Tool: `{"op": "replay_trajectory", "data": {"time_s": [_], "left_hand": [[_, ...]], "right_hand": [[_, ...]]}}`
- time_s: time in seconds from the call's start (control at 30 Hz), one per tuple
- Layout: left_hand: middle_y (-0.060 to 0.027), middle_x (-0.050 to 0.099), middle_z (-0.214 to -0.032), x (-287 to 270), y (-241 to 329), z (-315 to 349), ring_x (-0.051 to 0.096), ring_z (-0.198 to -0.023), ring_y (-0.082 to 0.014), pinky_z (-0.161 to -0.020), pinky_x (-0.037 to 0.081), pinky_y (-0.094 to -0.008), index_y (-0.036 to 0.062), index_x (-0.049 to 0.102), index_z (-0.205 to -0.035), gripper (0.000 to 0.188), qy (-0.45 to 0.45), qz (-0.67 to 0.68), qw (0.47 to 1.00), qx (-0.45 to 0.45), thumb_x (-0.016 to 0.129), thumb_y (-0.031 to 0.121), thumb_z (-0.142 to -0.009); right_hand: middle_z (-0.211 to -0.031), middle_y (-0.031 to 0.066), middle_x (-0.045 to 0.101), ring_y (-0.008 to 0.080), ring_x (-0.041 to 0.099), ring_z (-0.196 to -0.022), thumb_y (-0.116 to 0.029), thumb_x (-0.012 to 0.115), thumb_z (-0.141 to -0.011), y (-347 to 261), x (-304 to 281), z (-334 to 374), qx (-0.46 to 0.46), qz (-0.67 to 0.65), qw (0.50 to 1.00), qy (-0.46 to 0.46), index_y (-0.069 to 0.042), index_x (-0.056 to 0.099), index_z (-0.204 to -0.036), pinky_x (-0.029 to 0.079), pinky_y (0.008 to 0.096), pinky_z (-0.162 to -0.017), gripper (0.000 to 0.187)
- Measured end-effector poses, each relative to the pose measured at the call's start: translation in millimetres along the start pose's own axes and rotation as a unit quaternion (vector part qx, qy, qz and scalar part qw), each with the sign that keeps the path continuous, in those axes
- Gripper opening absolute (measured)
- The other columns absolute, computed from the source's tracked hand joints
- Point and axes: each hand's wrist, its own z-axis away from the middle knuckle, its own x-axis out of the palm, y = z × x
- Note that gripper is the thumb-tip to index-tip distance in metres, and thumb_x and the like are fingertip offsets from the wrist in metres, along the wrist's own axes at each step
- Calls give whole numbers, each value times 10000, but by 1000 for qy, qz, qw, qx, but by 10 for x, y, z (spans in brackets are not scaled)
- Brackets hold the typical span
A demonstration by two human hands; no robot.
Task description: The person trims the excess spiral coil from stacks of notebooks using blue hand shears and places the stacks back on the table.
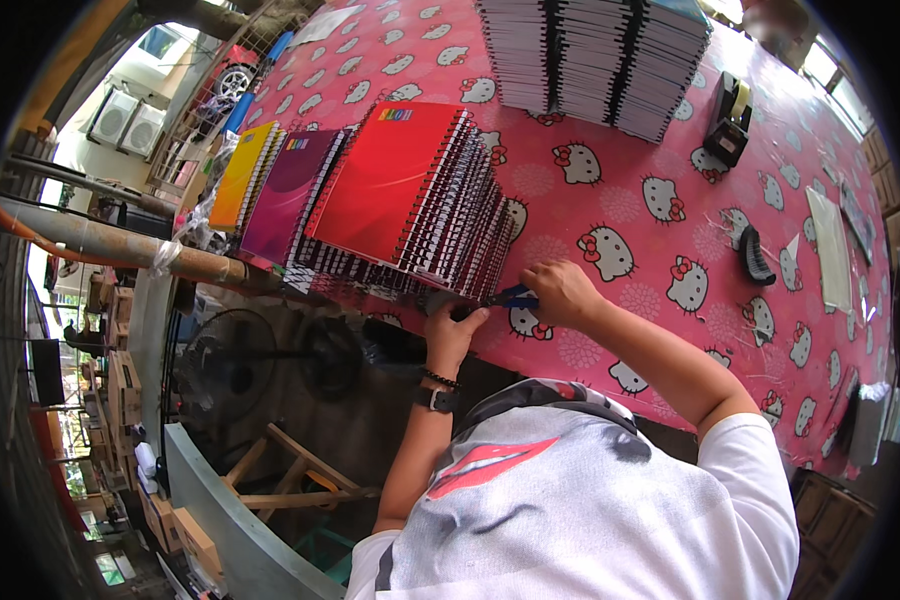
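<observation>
My right hand (562, 292) is closed around a small blue-handled hand tool (515, 297), its dark end pointing left; whether it is pliers or a cutter cannot be made out. Close beside it at the table's near edge, my left hand (450, 335) is closed with thumb toward the tool's tip. What it pinches is dark and mostly hidden. Just beyond both hands rises a stack of spiral-bound notebooks with a red cover (390, 180) on top. Left of that lie purple notebooks (288, 190) and yellow notebooks (242, 175).
Tall stacks of spiral-bound books (590, 70) stand at the far side of the pink patterned table (610, 205). A black tape dispenser (730, 125), a black curved comb-like piece (755, 258) and a pale strip (830, 250) lie to the right. A rusty pipe (200, 262) runs along the left.
</observation>
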Motion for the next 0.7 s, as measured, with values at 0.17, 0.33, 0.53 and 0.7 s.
{"op": "replay_trajectory", "data": {"time_s": [0.17,0.33,0.53,0.7], "left_hand": [[-99,676,-764,-11,-14,20,624,-686,-198,-662,478,-311,-10,665,-863,292,-10,65,996,-60,766,208,-698],[-100,674,-748,31,5,37,619,-674,-192,-650,472,-308,-7,668,-850,284,-9,58,996,-61,764,208,-692],[-92,670,-733,54,-7,16,613,-659,-180,-647,471,-308,-9,667,-846,286,2,38,999,-34,753,220,-698],[-65,648,-691,33,94,43,586,-573,-145,-565,459,-286,-5,658,-815,245,-2,83,994,-64,736,201,-708]], "right_hand": [[-890,92,605,278,593,-911,-175,694,-615,73,-87,20,-3,19,1000,-3,-75,599,-892,447,415,-792,309],[-885,78,571,264,569,-908,-177,710,-580,58,-47,25,-54,93,991,75,-91,583,-894,427,390,-770,350],[-857,93,593,280,598,-857,-165,689,-604,54,-39,-30,-56,83,994,48,-81,590,-885,461,399,-720,309],[-800,126,624,318,635,-759,-141,662,-621,82,-69,-33,-54,45,998,4,-63,601,-866,510,405,-632,264]]}}
